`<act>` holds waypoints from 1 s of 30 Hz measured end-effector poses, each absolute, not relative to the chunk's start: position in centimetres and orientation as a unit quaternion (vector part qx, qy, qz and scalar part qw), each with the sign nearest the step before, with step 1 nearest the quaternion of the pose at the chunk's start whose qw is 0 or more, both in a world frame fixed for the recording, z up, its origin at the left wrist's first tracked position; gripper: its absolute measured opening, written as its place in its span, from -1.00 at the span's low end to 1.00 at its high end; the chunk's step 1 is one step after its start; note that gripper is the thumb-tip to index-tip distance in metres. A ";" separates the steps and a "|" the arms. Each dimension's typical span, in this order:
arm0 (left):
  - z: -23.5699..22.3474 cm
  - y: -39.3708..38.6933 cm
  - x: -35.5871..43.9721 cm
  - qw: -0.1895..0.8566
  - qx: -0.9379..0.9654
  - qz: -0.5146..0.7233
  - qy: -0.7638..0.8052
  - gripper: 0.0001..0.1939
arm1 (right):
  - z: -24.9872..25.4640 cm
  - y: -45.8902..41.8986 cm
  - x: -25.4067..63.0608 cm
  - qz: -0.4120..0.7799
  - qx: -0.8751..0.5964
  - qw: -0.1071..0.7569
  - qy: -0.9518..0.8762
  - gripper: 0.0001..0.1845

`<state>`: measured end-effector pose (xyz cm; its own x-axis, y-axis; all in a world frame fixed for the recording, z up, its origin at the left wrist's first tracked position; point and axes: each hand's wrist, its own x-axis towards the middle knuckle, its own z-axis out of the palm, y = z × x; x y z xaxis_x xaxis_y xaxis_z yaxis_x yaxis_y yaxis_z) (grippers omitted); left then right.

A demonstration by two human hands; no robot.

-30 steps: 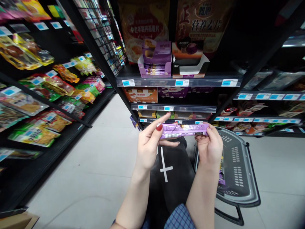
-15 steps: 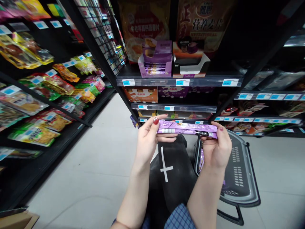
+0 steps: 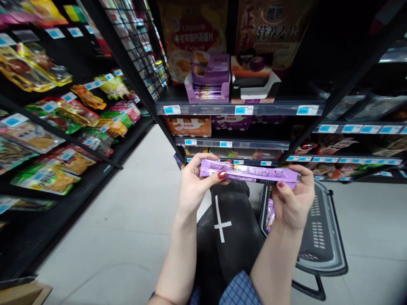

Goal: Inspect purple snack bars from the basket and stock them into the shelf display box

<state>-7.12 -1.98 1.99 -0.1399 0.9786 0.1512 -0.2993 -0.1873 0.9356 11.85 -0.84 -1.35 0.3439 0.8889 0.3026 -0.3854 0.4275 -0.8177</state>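
Purple packet (image 3: 249, 171) held up before shelves (image 3: 273, 109), long axis running sideways (right end slightly lower): left hand (image 3: 194, 186) pinches one end, right hand (image 3: 295, 201) other; basket (image 3: 327, 248) below, nearer right hand.

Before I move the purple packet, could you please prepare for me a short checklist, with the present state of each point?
1. Left hand has hold of one end of the purple packet: ok.
2. Right hand has hold of the other end: ok.
3. Packet is a single piece: cannot tell; a second purple edge shows under it.
4. Small print can be read: not ok; it is too small and blurred here.
5. Basket appears within reach: ok, it stands on the right side, partly hidden by the arm.
6. Display box on the shelf is open in front: ok, packets show inside.
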 end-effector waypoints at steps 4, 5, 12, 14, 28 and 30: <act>1.7 -1.8 -7.3 0.458 0.437 0.658 0.407 -0.70 | -1.4 -0.9 11.8 0.413 -0.336 0.751 -0.389 -0.62; 1.6 -1.8 -7.2 0.454 0.439 0.661 0.406 -0.72 | -1.4 -0.9 11.8 0.409 -0.336 0.752 -0.392 -0.64; 1.4 -1.7 -7.2 0.434 0.421 0.672 0.428 -0.75 | -1.3 -0.8 11.3 0.389 -0.344 0.751 -0.407 -0.72; 1.3 -1.6 -7.2 0.438 0.412 0.676 0.427 -0.75 | -1.3 -0.8 11.1 0.381 -0.353 0.758 -0.394 -0.72; 1.3 -1.2 -5.6 0.524 0.359 0.668 0.388 -0.77 | -0.4 -0.3 9.4 0.374 -0.347 0.796 -0.325 -0.71; 1.2 -1.1 -5.3 0.533 0.354 0.670 0.376 -0.79 | -0.5 -0.3 9.0 0.410 -0.354 0.775 -0.325 -0.59</act>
